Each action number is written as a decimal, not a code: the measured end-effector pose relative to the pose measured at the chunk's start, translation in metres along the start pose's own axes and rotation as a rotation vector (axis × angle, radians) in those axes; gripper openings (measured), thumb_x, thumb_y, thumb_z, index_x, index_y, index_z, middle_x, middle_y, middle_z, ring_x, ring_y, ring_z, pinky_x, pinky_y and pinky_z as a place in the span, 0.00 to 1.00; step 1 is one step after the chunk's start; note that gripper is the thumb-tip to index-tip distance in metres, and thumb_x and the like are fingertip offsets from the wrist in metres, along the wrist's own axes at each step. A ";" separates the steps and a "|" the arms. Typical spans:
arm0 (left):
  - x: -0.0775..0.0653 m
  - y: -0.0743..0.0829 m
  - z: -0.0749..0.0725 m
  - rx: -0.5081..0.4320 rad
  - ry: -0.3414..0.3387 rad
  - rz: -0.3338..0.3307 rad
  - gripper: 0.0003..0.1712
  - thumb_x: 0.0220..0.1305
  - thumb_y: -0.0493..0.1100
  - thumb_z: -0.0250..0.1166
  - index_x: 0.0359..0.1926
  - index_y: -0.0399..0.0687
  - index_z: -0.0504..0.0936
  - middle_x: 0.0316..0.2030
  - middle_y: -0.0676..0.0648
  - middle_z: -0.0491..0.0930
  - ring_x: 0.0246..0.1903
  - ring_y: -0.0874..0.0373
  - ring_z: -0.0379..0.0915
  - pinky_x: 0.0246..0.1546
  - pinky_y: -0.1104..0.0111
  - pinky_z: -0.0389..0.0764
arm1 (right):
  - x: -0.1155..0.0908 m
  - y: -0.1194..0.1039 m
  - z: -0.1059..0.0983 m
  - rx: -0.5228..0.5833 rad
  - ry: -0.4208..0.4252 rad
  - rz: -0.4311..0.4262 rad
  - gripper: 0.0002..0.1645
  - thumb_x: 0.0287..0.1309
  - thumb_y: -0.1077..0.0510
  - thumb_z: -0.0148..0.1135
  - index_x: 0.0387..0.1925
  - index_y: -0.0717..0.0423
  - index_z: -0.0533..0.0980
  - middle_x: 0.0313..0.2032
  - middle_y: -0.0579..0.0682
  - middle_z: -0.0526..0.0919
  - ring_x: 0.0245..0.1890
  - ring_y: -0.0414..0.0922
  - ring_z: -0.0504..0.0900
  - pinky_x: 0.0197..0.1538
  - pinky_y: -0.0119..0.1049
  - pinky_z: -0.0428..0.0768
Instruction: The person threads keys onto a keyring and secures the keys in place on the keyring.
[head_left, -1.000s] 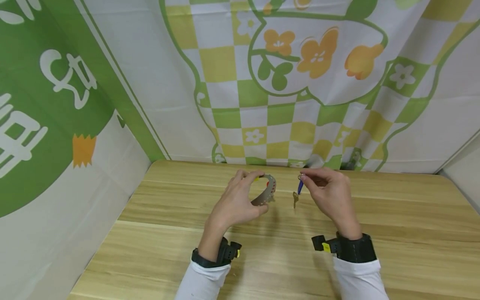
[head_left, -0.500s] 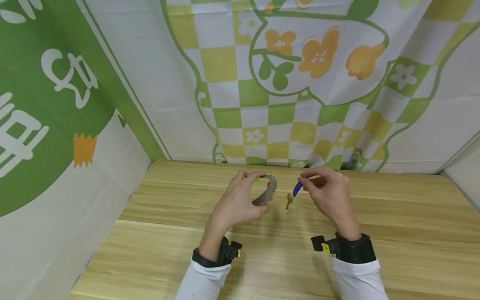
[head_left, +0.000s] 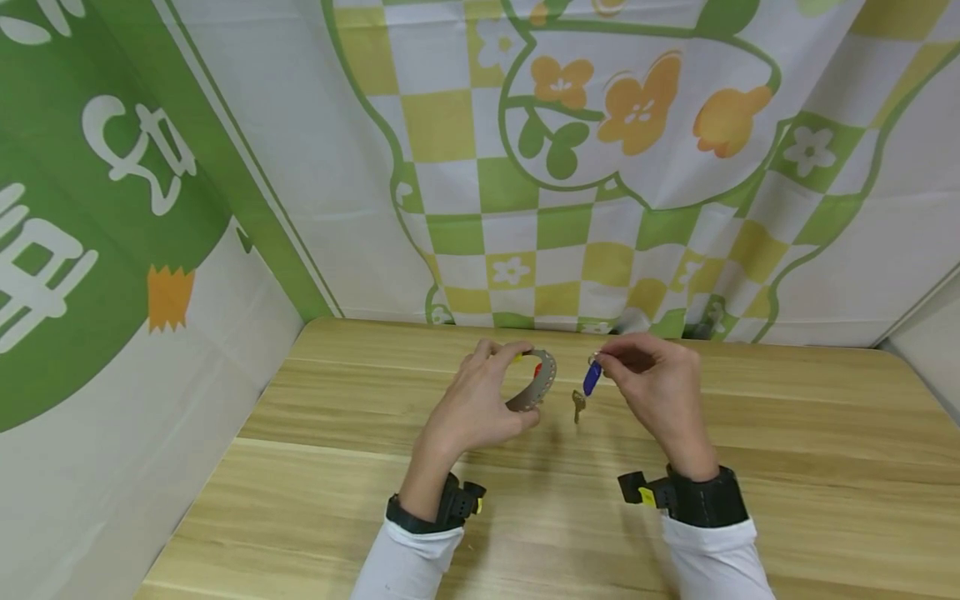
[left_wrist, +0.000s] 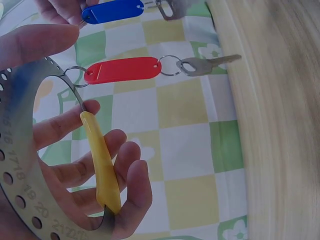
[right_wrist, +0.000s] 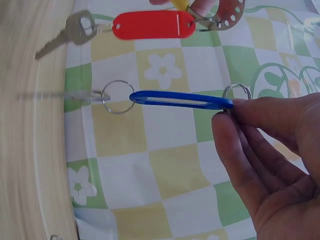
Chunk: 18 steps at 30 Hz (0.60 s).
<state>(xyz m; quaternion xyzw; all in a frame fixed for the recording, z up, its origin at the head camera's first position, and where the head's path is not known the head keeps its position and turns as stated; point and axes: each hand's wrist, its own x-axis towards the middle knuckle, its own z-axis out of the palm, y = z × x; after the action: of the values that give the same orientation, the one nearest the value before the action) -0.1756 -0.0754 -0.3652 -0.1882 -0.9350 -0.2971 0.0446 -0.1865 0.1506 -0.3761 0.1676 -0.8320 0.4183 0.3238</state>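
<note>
1. Blue oblong plastic tag (right_wrist: 182,100) with metal key (head_left: 578,406): held up in air, just right of grey perforated metal ring plate (left_wrist: 20,170).
2. Right hand (head_left: 660,379): pinching tag's small wire ring (right_wrist: 235,85), right of ring plate.
3. Left hand (head_left: 476,400): fingers curled round ring plate, by its yellow handle (left_wrist: 104,165).
4. Red oblong plastic tag (left_wrist: 125,70), second key (left_wrist: 197,66): hanging from ring plate.
5. Light wood-grain table (head_left: 555,533): below ring plate.
6. Green-yellow-white checked curtain (head_left: 450,183): behind it.

perforated ring (left_wrist: 24,162) cut off, lt wrist cam; lower key (right_wrist: 75,95) blurred, rt
</note>
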 end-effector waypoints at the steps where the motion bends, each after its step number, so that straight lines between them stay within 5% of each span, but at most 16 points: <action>1: 0.000 0.000 0.000 0.004 0.001 -0.002 0.44 0.40 0.55 0.67 0.63 0.64 0.65 0.46 0.53 0.64 0.45 0.56 0.63 0.42 0.60 0.69 | 0.000 -0.001 0.000 0.001 -0.002 0.005 0.06 0.46 0.59 0.67 0.30 0.49 0.81 0.26 0.41 0.81 0.25 0.34 0.79 0.29 0.28 0.74; 18: 0.000 0.000 0.000 0.017 0.001 0.011 0.44 0.40 0.56 0.67 0.63 0.64 0.64 0.47 0.53 0.64 0.45 0.55 0.62 0.40 0.61 0.69 | -0.002 -0.012 0.005 0.058 -0.096 0.121 0.05 0.45 0.60 0.67 0.26 0.49 0.78 0.23 0.42 0.78 0.22 0.36 0.77 0.27 0.31 0.75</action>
<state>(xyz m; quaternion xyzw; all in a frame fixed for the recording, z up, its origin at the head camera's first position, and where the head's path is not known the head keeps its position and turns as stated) -0.1753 -0.0755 -0.3649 -0.1925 -0.9364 -0.2893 0.0483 -0.1810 0.1394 -0.3728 0.1461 -0.8425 0.4527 0.2526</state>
